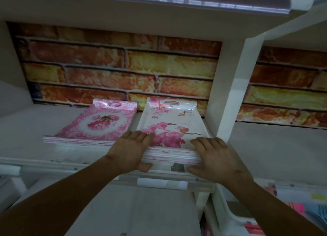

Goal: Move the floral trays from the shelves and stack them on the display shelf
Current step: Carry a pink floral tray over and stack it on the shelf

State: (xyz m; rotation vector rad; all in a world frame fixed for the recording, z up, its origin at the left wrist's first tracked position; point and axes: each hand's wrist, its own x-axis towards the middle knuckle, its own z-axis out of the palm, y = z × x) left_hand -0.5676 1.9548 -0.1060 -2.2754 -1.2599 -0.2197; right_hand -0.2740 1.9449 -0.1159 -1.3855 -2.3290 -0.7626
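A person's two hands grip the near end of a stack of white floral trays (172, 129) printed w/ pink orchids, on a white display shelf (21, 129) backed by brick-pattern wallpaper (115, 67). The left hand (131, 149) clasps the stack's near-left corner, fingers (139, 135) spread flat on the top tray's printed face & thumb curled under the stacked edges; the right hand (214, 157) clasps the near-right corner the same way, fingers over the rim, thumb below. The stack's near end juts slightly past the shelf's front lip, its far end, w/ a slotted handle cutout, sitting close to the wallpaper. Just beside it on the left, nearly touching, lies a second stack of pink floral trays (99, 124) w/ a rose medallion at centre, flat on the same shelf, untouched by either hand. A white upright divider (230, 87) stands just right of the orchid stack, separating this bay from the next. Another shelf board (123, 10) hangs overhead. Below right, colourful goods (292, 207) show in a lower bay, too blurred to tell what they are.
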